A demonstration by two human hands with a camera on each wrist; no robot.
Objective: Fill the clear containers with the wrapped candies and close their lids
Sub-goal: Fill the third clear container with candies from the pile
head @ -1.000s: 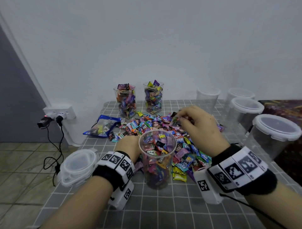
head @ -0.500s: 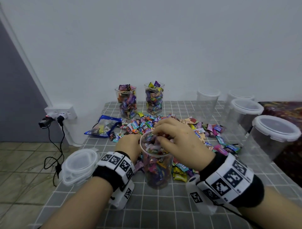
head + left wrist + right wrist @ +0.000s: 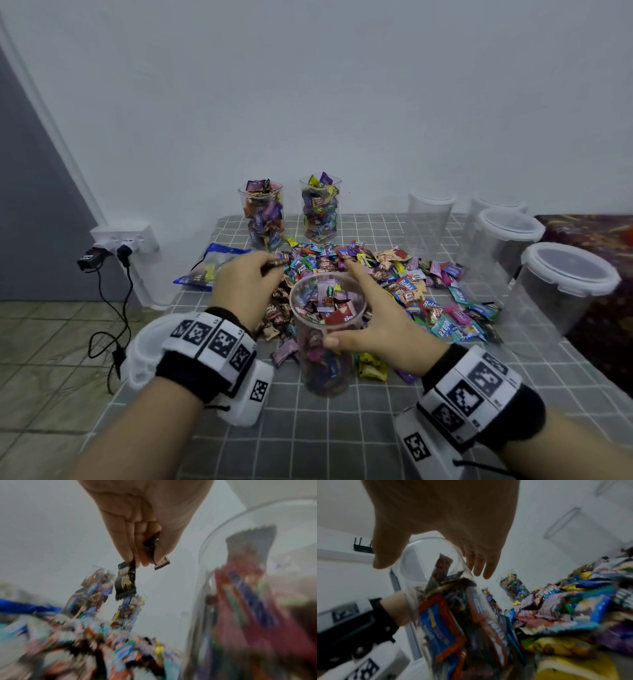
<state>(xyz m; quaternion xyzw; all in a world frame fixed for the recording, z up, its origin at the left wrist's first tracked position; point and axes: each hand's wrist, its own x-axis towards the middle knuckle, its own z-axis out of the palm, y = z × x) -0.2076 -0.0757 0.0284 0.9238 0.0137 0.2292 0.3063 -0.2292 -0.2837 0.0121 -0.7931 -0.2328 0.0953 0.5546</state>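
Note:
A tall clear container (image 3: 325, 363), almost full of wrapped candies, stands at the near middle of the checked tablecloth. My right hand (image 3: 368, 308) holds it near the rim, with the thumb on the near side and the fingers round the far right side (image 3: 477, 566). My left hand (image 3: 263, 270) is raised just left of the rim and pinches dark wrapped candies (image 3: 126, 584) between its fingertips. The loose candy pile (image 3: 394, 274) lies behind and to the right of the container.
Two filled lidless containers (image 3: 262, 214) (image 3: 320, 209) stand at the back. Several empty lidded containers (image 3: 561, 284) line the right side. Stacked lids (image 3: 144, 353) sit at the left table edge, beside a blue bag (image 3: 212, 267). A wall socket with cables (image 3: 123, 240) is left.
My right hand came from the pile to the container's mouth, then moved to hold its side. My left hand let go of the container and rose with dark candies.

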